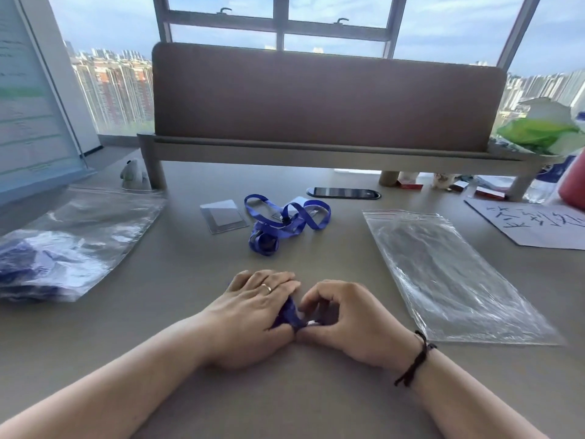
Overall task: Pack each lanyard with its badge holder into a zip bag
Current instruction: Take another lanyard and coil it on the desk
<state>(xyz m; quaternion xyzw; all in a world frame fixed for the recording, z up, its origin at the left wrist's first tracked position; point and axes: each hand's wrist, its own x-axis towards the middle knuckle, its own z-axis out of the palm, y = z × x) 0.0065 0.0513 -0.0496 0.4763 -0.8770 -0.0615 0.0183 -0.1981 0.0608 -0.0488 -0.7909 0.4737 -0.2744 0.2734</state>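
Both hands meet near the desk's front. My left hand (pixel 253 308) lies over a bunched blue lanyard (pixel 289 315), its fingers curled round it. My right hand (pixel 345 315) pinches the same lanyard's end between thumb and fingers. Most of that lanyard is hidden under the hands. Farther back, a second blue lanyard (pixel 285 221) lies loose in loops, with a clear badge holder (pixel 223 215) to its left and another partly under it. An empty zip bag (pixel 449 274) lies flat to the right. A filled zip bag (pixel 60 251) holding blue lanyards rests at the left.
A dark phone (pixel 343 193) lies behind the loose lanyard. A raised shelf with a brown panel (pixel 326 99) spans the desk's back. A white paper with handwriting (pixel 538 224) sits at the far right, small items under the shelf, and a board (pixel 28 99) stands at the left.
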